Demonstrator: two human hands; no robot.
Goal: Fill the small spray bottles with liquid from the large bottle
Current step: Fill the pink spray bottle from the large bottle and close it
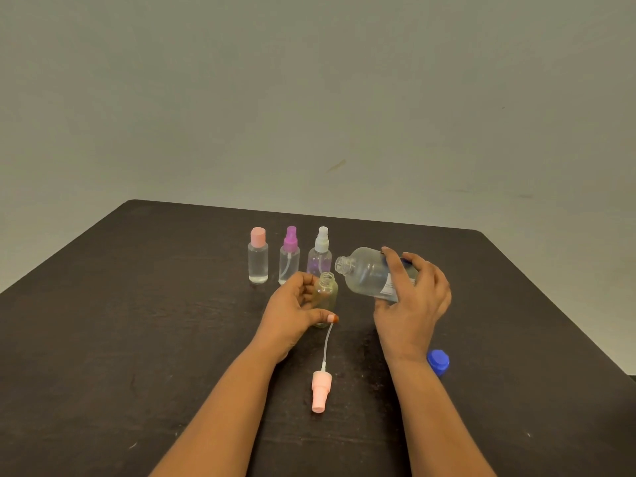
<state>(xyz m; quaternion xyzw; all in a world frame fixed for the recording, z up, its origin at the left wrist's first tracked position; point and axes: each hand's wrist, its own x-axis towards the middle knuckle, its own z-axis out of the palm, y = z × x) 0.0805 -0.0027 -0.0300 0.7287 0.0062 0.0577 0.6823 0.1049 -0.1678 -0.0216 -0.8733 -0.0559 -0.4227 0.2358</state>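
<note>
While three closed bottles (289, 258) stand behind, a pink sprayer (321, 390) lies nearest.

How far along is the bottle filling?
Done: blue cap off, pink spray head lying out on the table; the pink-capped bottle looks full. In hand: left hand holds the open small bottle, right hand tilts the large bottle toward its mouth. Left: fill it, refit the head; purple sprayer and white sprayer levels unclear.
</note>
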